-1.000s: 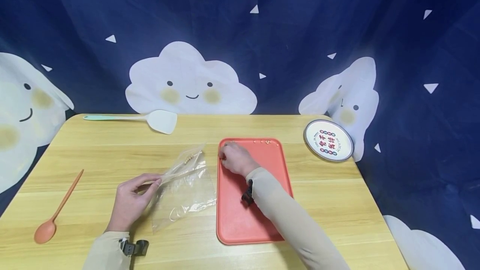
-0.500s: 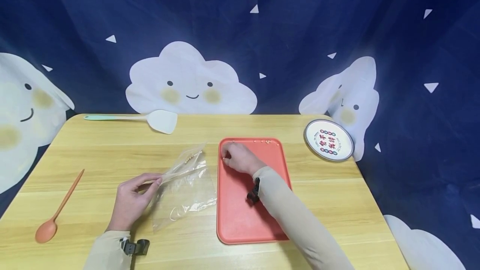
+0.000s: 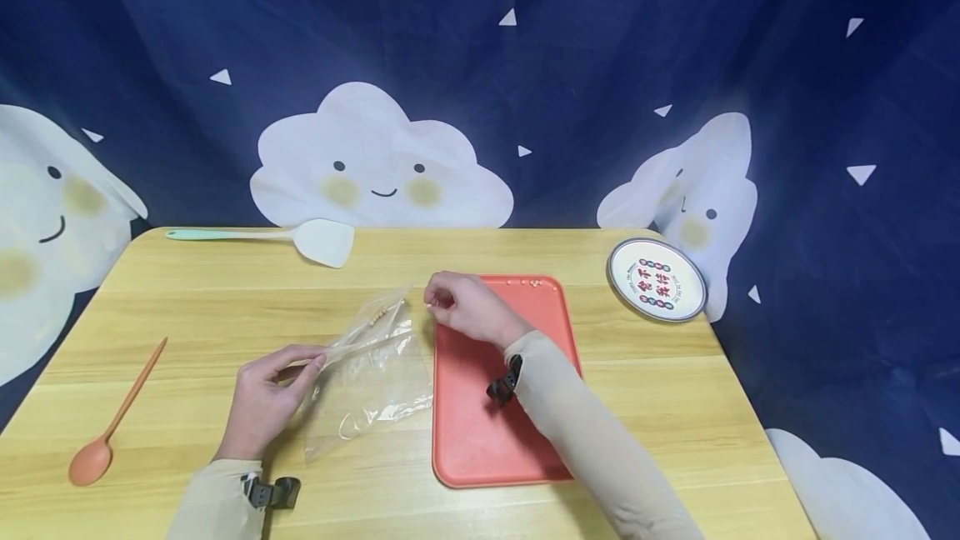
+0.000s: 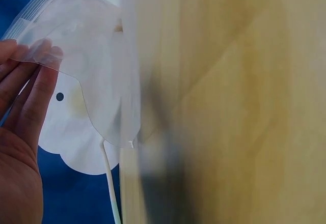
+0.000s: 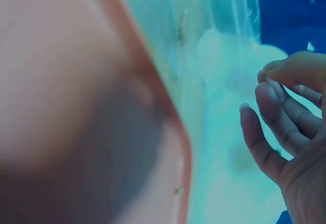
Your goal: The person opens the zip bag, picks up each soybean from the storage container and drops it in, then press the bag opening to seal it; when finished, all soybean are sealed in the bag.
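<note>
We see a clear, crinkled plastic bag [image 3: 371,365] lying on the pale wood-grain worktop [image 3: 225,307], just left of a smooth coral-red tray [image 3: 487,432] with rounded corners and a shallow raised rim. The left hand [image 3: 266,402] pinches the bag's near-left edge between thumb and fingers [image 4: 30,96], lifting the thin film so it stands partly open; the left wrist view shows the ribbed zip strip along the bag's mouth. A few small pale beads [image 3: 378,317] sit inside the bag near its far end.

The right hand [image 3: 468,307] hovers at the tray's far-left corner, close to the bag's mouth, its fingers [image 5: 275,132] curled with the tips drawn together; we cannot tell whether they pinch anything. A short row of tiny beads [image 3: 525,282] lies against the tray's far rim.

Further off on the worktop we find a slim orange spoon [image 3: 112,423] at the left, a white spatula [image 3: 300,237] with a mint handle along the far edge, and a round, flat, printed tin lid [image 3: 657,280] at the right.
</note>
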`<state>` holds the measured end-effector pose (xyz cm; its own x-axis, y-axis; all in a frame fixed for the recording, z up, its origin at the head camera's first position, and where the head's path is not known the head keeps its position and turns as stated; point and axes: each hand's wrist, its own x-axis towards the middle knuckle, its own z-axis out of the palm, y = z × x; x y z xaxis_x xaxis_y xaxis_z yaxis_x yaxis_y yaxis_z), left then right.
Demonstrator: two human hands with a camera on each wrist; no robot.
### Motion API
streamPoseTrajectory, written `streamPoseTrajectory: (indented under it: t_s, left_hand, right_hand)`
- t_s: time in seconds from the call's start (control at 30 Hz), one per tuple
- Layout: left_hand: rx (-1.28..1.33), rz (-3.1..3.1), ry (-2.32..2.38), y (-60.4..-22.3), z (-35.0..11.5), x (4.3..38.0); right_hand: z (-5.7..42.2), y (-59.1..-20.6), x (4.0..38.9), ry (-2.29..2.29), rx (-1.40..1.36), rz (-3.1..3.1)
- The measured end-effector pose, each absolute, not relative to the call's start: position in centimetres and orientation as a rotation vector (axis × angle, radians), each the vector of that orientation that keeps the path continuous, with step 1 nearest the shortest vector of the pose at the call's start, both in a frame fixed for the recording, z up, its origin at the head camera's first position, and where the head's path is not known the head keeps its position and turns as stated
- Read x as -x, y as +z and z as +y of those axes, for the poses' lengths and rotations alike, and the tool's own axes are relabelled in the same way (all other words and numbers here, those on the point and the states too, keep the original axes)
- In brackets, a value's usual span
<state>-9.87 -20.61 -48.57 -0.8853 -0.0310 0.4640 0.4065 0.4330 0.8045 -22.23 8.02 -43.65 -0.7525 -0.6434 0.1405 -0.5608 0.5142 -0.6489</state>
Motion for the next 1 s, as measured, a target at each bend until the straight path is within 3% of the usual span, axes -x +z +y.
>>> streamPoseTrajectory:
  t_s: [0.63, 1.0]
  left_hand:
    - [0.367, -2.277, -1.396, -48.8, -20.6, 10.0]
    - [0.379, -2.266, -1.399, -48.7, -20.5, 9.9]
  right_hand:
    - [2.0, -42.7, 19.9, -0.909, 1.184, 2.649]
    - [1.7, -43.0, 19.7, -0.92, 1.181, 2.663]
